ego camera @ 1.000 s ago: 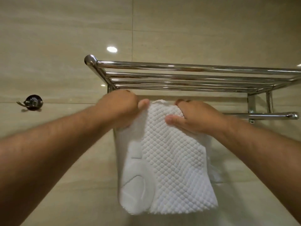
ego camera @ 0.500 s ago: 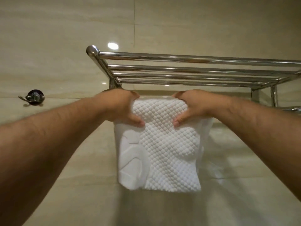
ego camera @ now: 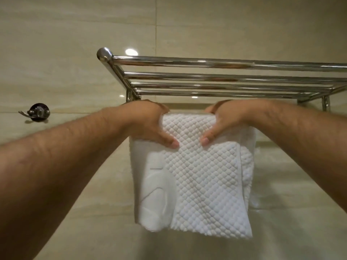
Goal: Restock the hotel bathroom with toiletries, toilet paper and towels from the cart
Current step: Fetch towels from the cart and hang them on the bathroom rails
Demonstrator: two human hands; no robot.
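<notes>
White towel point(ego camera: 202, 175) under both thumbs' fingers point(ego camera: 170, 140)

Warm, fairly dim indoor light. Round ceiling-lamp glare on the glossy wall tiles point(ego camera: 75, 44) just above the chrome rack point(ego camera: 216, 62); streak highlights along its bars. Soft shadow on the wall below the rack, behind the white towel point(ego camera: 202, 175). Forearms nearest the camera slightly blurred; wide-angle bowing bends the rack.

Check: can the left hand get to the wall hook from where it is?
Probably yes. The left hand is on the towel, and the hook sits off to its left on bare wall with nothing between. It would have to let go of the towel first.
</notes>
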